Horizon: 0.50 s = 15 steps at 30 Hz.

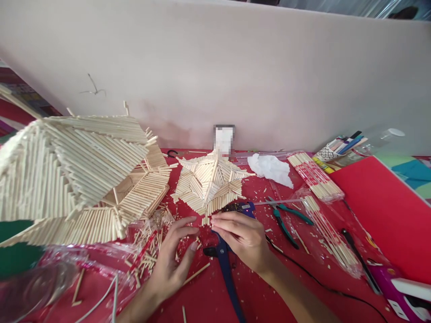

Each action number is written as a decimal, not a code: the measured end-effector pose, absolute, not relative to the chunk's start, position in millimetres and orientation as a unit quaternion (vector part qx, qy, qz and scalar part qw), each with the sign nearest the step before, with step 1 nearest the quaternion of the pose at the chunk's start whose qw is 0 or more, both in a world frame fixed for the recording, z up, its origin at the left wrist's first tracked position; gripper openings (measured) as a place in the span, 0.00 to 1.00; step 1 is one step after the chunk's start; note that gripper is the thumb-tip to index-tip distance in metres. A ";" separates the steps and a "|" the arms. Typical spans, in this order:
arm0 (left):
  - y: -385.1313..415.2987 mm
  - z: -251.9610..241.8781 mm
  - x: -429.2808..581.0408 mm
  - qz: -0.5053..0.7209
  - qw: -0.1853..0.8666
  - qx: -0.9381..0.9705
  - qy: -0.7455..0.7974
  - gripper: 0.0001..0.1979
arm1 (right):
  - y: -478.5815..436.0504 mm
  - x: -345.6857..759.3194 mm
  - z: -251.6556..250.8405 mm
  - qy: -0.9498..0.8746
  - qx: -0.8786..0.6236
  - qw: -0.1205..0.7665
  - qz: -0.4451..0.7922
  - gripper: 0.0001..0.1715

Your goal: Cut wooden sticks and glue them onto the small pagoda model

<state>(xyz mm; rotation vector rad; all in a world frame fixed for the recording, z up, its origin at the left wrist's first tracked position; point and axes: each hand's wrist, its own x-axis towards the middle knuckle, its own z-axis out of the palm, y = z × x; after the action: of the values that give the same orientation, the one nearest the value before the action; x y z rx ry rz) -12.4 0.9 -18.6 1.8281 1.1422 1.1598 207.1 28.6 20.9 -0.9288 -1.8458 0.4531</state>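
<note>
My right hand (pixel 240 235) has its fingertips pinched together at the front tip of a small star-shaped roof of wooden sticks (pixel 213 181). What the pinch holds, if anything, is too small to make out. My left hand (pixel 177 255) is just left of that tip, fingers spread and curved, with nothing in it. A blue glue gun (pixel 224 260) lies on the red table (pixel 262 296) below and partly behind my right hand. Short cut sticks (pixel 148 260) are heaped to the left of my left hand.
A large stick-built house model (pixel 90 166) fills the left. On the right lie teal-handled pliers (pixel 286 224), wrapped stick bundles (pixel 316 177), a crumpled tissue (pixel 271 168), a red board (pixel 387 215) and a purple power strip (pixel 387 287). A black cable (pixel 313 276) crosses the front right.
</note>
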 end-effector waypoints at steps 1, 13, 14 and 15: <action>1.3 -17.6 -12.4 0.443 0.336 0.707 0.437 0.13 | 28.8 206.6 21.3 -0.760 -0.383 0.491 0.186 0.12; 3.0 -11.3 -12.9 0.415 0.297 0.754 0.413 0.18 | 27.3 203.5 17.0 -0.751 -0.412 0.488 0.167 0.15; 3.1 -11.2 -13.0 0.414 0.297 0.756 0.411 0.18 | 27.2 203.3 16.4 -0.752 -0.413 0.487 0.164 0.16; 3.2 -11.1 -13.0 0.413 0.295 0.758 0.410 0.18 | 27.3 203.1 16.0 -0.754 -0.413 0.486 0.160 0.16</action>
<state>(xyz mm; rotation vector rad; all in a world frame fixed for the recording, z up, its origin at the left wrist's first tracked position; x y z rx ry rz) -13.0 3.2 -11.1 2.0162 1.0905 1.0997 203.1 27.3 16.0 -1.0051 -1.8342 0.3895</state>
